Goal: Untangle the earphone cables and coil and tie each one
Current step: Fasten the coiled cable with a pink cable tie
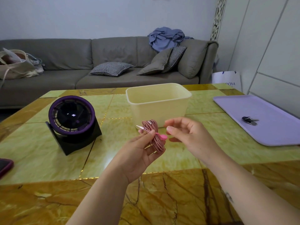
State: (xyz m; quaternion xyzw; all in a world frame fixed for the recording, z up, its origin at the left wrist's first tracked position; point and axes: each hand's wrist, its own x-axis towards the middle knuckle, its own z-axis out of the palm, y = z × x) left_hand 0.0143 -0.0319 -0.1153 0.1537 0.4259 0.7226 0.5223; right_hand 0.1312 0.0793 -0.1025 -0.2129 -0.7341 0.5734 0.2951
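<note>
Before the cream plastic tub [157, 111], left hand [134, 155] grips coiled pink earphone cable [156, 141]; right hand [188, 135] slack, empty. Seemingly light, springy: pinch mid-coil.

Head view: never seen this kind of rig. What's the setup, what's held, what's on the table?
No machine here: a camera worn on a person's head looks down at their bare hands. The left hand grips a coiled pink earphone cable with a pink tie on it; the right hand hovers open beside the tie's end. On the table stand a purple fan, a cream tub and a lilac tray carrying a small dark object; a phone shows at the left edge.
</note>
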